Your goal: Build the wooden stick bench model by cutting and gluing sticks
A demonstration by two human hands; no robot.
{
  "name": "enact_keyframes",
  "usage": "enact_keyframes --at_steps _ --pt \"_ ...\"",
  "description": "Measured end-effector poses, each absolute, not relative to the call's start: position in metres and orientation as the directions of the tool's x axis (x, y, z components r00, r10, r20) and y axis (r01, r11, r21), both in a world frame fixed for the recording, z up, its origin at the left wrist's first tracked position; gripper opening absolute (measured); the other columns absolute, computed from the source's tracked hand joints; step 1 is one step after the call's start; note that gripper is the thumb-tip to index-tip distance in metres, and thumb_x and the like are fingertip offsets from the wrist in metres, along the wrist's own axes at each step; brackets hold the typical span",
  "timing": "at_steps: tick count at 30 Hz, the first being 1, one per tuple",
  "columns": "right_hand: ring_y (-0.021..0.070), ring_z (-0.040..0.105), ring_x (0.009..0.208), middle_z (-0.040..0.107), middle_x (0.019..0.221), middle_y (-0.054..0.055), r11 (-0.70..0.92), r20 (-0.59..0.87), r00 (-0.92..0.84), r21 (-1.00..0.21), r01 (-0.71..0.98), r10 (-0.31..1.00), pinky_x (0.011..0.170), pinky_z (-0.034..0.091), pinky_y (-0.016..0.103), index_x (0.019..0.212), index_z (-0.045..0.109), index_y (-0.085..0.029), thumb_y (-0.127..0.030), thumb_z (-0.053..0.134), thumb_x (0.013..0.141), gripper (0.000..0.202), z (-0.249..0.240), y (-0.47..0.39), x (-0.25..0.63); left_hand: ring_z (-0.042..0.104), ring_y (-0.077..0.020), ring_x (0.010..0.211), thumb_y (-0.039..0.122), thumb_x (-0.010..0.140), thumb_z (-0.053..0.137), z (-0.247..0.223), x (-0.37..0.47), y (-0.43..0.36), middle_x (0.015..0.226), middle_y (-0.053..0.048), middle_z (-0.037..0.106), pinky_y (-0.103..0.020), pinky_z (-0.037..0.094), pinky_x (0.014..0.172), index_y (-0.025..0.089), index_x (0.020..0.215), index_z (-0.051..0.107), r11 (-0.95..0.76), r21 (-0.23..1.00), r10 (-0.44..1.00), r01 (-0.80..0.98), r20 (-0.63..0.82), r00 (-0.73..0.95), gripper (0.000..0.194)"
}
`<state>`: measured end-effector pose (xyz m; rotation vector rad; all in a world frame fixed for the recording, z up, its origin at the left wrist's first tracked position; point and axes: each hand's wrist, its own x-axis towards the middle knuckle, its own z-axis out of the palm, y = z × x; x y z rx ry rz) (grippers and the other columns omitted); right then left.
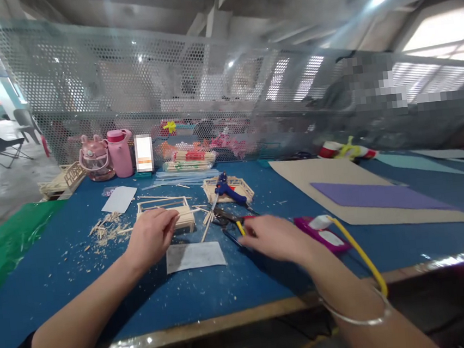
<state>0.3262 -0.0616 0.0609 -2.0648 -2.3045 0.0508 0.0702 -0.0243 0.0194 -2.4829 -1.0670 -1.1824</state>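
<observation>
My left hand (152, 235) pinches a thin wooden stick (190, 212), held over a small frame of wooden sticks (186, 218) on the blue table. My right hand (271, 237) is somewhat blurred and lies at the handles of dark pliers (227, 216), its fingers curled near a yellow and a red part. Whether it grips them is hard to tell. Just behind, a blue glue gun (231, 189) rests on a second wooden stick frame (244, 189). A few loose sticks (207, 226) lie by the pliers' tip. A white paper (195, 256) lies between my hands.
Wood scraps (110, 228) litter the left of the blue table (154, 307). Pink bottles (120, 154), a lit phone (143, 152) and bagged sticks (189, 160) stand or lie behind. A magenta power strip (324, 236) with a yellow cord and a purple sheet (377, 195) are at right.
</observation>
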Motion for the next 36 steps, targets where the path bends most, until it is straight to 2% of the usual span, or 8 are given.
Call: enact_keyframes --at_steps 2,5,11,15,19,27,31,36 --pt "0.0213 0.058 0.057 0.063 0.064 0.006 0.09 -0.039 -0.09 -0.009 0.996 0.995 0.046 0.027 0.027 0.057 0.052 -0.02 -0.032 0.059 0.075 0.022 0.044 -0.074 0.328 0.062 -0.016 0.072 0.021 0.088 0.041 0.019 0.07 -0.025 0.079 -0.007 0.069 -0.029 0.047 0.07 0.016 0.087 0.062 -0.724 0.146 0.531 0.674 0.742 0.41 0.022" --pt "0.023 0.06 0.067 0.064 0.075 0.01 -0.01 0.05 0.01 -0.009 1.0 0.999 0.05 0.031 0.028 0.073 0.056 -0.019 -0.033 0.043 0.085 0.023 0.027 -0.077 0.333 0.062 -0.0154 0.074 0.02 0.088 0.041 0.017 0.07 -0.025 0.08 -0.005 0.069 -0.033 0.044 0.078 0.017 0.086 0.062 -0.731 0.18 0.551 0.658 0.725 0.414 0.021" --pt "0.0267 0.056 0.096 0.058 0.105 0.015 -0.091 0.058 0.086 0.087 0.992 0.995 0.072 0.038 0.03 0.11 0.052 -0.012 -0.018 0.049 0.077 0.033 0.025 -0.058 0.347 0.062 -0.016 0.074 0.022 0.088 0.042 0.012 0.069 -0.024 0.081 -0.004 0.07 -0.035 0.042 0.08 0.018 0.086 0.061 -0.739 0.207 0.555 0.642 0.727 0.405 0.019" --pt "0.0242 0.059 0.087 0.063 0.094 0.012 -0.107 0.02 0.106 0.081 0.991 0.994 0.065 0.038 0.028 0.095 0.057 -0.015 -0.026 0.046 0.082 0.019 0.03 -0.062 0.34 0.062 -0.0167 0.074 0.022 0.088 0.042 0.011 0.07 -0.024 0.081 -0.004 0.07 -0.035 0.041 0.08 0.018 0.086 0.061 -0.738 0.217 0.562 0.639 0.721 0.405 0.02" --pt "0.0241 0.062 0.08 0.066 0.084 0.009 0.014 -0.073 -0.01 0.059 0.998 0.997 0.059 0.037 0.028 0.078 0.058 -0.019 -0.039 0.042 0.086 0.027 0.029 -0.074 0.324 0.062 -0.0172 0.075 0.022 0.088 0.042 0.011 0.07 -0.023 0.082 -0.005 0.07 -0.035 0.042 0.08 0.018 0.086 0.061 -0.744 0.213 0.559 0.633 0.717 0.416 0.02" --pt "0.0257 0.063 0.076 0.067 0.086 0.013 0.013 -0.008 -0.012 0.15 0.989 1.0 0.057 0.035 0.029 0.092 0.056 -0.015 -0.03 0.03 0.09 0.029 0.051 -0.074 0.325 0.062 -0.0169 0.074 0.021 0.087 0.042 0.01 0.067 -0.021 0.08 -0.005 0.069 -0.035 0.042 0.079 0.018 0.085 0.06 -0.736 0.236 0.57 0.635 0.722 0.393 0.018" --pt "0.0188 0.056 0.067 0.061 0.07 0.005 0.054 0.115 -0.046 -0.072 0.996 0.992 0.055 0.029 0.026 0.069 0.049 -0.019 -0.036 0.031 0.089 0.032 0.075 -0.07 0.338 0.061 -0.0155 0.073 0.019 0.087 0.042 0.01 0.067 -0.02 0.079 -0.004 0.068 -0.036 0.041 0.081 0.018 0.086 0.059 -0.761 0.21 0.537 0.614 0.735 0.414 0.018" --pt "0.0085 0.032 0.045 0.036 0.049 -0.005 0.162 0.225 -0.013 -0.662 0.732 0.974 0.046 0.024 0.023 0.06 0.038 -0.02 -0.053 0.041 0.082 0.04 0.079 -0.052 0.341 0.059 -0.0164 0.08 0.015 0.085 0.044 0.011 0.068 -0.022 0.086 -0.007 0.067 -0.033 0.045 0.078 0.017 0.087 0.059 -0.828 0.16 0.435 0.538 0.788 0.435 0.015"
